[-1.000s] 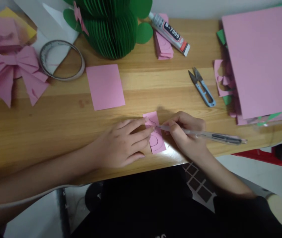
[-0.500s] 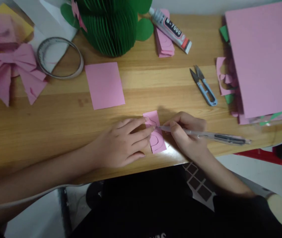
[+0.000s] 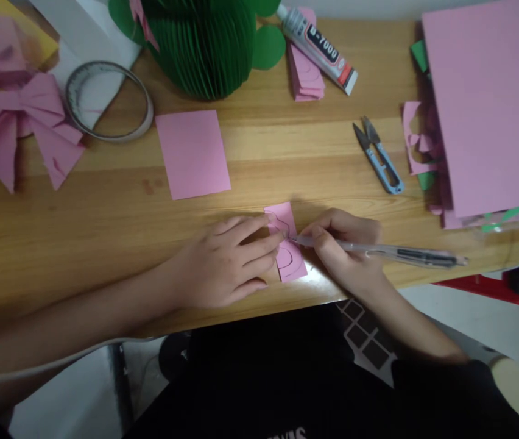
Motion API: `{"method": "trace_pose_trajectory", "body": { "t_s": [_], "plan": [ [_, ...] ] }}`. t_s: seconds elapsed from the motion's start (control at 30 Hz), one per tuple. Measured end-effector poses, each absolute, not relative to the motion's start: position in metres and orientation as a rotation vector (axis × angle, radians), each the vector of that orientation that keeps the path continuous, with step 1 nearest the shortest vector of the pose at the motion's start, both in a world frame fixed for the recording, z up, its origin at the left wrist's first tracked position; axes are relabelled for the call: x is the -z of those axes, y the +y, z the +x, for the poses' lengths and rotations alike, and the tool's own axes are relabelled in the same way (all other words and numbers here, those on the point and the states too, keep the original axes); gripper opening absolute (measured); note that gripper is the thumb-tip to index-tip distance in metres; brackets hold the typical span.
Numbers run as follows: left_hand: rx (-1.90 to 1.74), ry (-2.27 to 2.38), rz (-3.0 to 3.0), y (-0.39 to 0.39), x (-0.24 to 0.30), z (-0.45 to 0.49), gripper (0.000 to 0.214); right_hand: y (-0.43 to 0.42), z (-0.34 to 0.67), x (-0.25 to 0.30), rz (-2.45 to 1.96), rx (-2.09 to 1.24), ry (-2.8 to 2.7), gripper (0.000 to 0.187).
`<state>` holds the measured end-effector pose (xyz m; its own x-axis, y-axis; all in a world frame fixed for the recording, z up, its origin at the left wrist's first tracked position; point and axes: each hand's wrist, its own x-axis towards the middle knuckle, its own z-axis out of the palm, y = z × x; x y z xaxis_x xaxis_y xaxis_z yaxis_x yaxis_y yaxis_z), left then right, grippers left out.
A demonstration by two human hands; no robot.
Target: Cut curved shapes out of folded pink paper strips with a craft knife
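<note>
A small pink paper strip [image 3: 292, 266] with curved pen lines lies near the front edge of the wooden table [image 3: 81, 231]. My left hand [image 3: 227, 262] rests flat with fingers spread, its fingertips pressing on the strip's left side. In my right hand [image 3: 346, 244] is a clear-barrelled pen [image 3: 406, 254], pinched between thumb and fingers. The pen's tip meets the strip around its middle, close to my left index fingertip. Above my left hand lies a plain pink paper square [image 3: 194, 155], touched by neither hand.
Thread snips [image 3: 381, 158] lie to the right, beside pink paper sheets [image 3: 492, 110] and scraps [image 3: 412, 140]. A glue tube [image 3: 318, 49] leans on folded pink strips [image 3: 306, 76]. Along the back are a green honeycomb paper piece [image 3: 209, 55], a tape roll [image 3: 147, 116] and a pink paper bow [image 3: 22, 107].
The pen tip has shifted very slightly down along the strip. My left hand stays in place, and the whole view has shifted a little.
</note>
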<state>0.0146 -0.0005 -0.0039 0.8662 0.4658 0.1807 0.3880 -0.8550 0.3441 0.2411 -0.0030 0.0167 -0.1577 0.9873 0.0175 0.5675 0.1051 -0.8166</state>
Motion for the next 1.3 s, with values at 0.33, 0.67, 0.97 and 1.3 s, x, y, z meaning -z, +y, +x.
{"method": "trace_pose_trajectory", "body": {
  "t_s": [0.33,0.67,0.97,1.3],
  "plan": [
    [-0.392,0.643,2.739,0.0,0.003,0.014,0.028,-0.003,0.241,-0.018,-1.485,-0.922,-1.85,0.024],
    [-0.399,0.634,2.735,0.0,0.004,0.013,0.03,-0.004,0.241,-0.015,-1.512,-0.925,-1.766,0.022],
    [-0.385,0.64,2.735,0.0,0.003,0.014,0.033,-0.005,0.243,-0.01,-1.47,-0.867,-1.665,0.024],
    [-0.411,0.713,2.637,-0.001,0.004,0.012,0.027,-0.004,0.236,-0.013,-1.383,-0.875,-1.779,0.018]
  ]
}}
